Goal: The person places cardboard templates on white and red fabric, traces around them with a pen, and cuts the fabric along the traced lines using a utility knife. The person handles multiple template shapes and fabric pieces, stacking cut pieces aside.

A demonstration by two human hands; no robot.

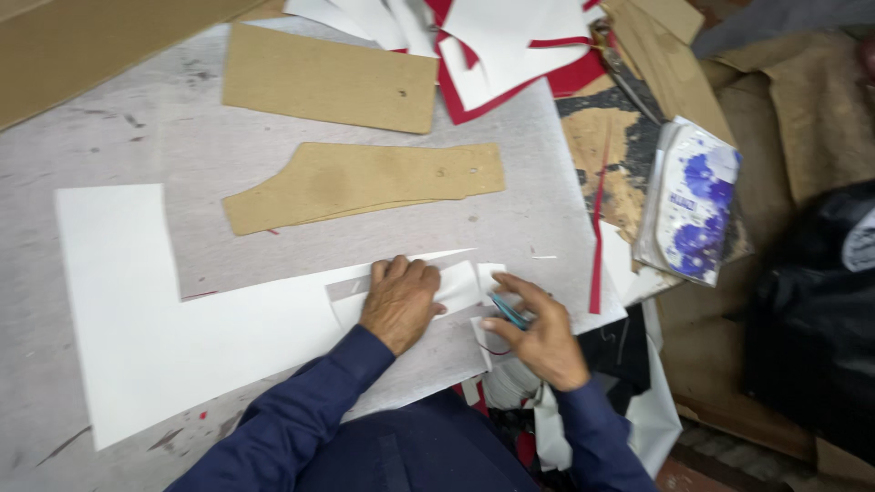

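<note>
Blue sleeves (301, 428) cropped, hands (399, 302) cover white sheet (182, 337)

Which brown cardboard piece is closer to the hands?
The long stepped cardboard piece, with one wide end and a narrow arm. It lies just above the left hand. The plain rectangular piece sits farther up the table.

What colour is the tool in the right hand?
Teal-blue: the small tool held in the right hand, seen in the head view.

The left hand (399, 302) presses flat on white sheet (146, 337); the right hand (540, 333) grips a teal cutter (507, 312).
</note>
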